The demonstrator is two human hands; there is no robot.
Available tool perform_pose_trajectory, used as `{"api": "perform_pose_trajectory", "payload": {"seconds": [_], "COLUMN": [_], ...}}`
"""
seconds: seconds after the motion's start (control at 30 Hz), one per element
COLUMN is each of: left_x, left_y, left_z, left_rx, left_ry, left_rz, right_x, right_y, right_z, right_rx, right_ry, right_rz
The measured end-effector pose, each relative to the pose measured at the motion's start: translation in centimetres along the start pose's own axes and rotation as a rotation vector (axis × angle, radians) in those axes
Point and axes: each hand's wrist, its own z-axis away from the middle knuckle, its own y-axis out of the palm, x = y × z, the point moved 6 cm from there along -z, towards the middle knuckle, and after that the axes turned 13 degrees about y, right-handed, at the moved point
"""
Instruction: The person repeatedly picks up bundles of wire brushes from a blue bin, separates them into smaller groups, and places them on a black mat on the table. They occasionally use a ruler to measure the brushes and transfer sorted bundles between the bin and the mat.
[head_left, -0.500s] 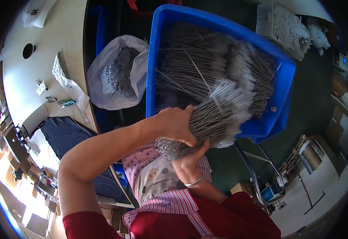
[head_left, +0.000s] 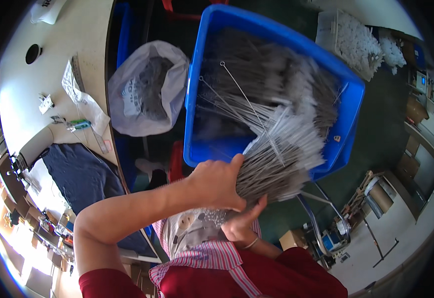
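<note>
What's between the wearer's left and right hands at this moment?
In the head view, a thick bundle of thin metal wires with whitish, bristly-looking ends runs between the left hand above and the right hand below.

A dark-red, short-sleeved shirt [head_left: 289, 272] is showing beneath a pink-striped apron [head_left: 204, 255] with a grey patterned panel [head_left: 194, 233]. A pale bracelet [head_left: 251, 243] is circling the right wrist [head_left: 243, 239].
</note>
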Motion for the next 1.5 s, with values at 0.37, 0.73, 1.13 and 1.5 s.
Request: {"api": "perform_pose_trajectory", "payload": {"seconds": [0.37, 0.73, 1.13, 1.5], "left_x": [2.3, 0.6, -3.7, -7.3], "left_y": [2.9, 0.1, 4.7, 7.4], "left_z": [-1.8, -0.9, 1.4, 2.4], "left_rx": [-0.179, -0.226, -0.478, -0.7], "left_ry": [0.116, 0.18, 0.292, 0.415], "left_rz": [0.173, 0.064, 0.208, 0.282], "right_x": [2.3, 2.3, 6.5, 10.7], "right_y": [-1.9, 0.8, -1.8, -3.6], "right_z": [-2.8, -2.8, 2.6, 6.2], "right_rx": [0.158, 0.234, 0.222, 0.199], "right_ry": [-0.105, -0.171, -0.171, -0.355], "right_rz": [0.123, 0.131, 0.366, 0.609]}}
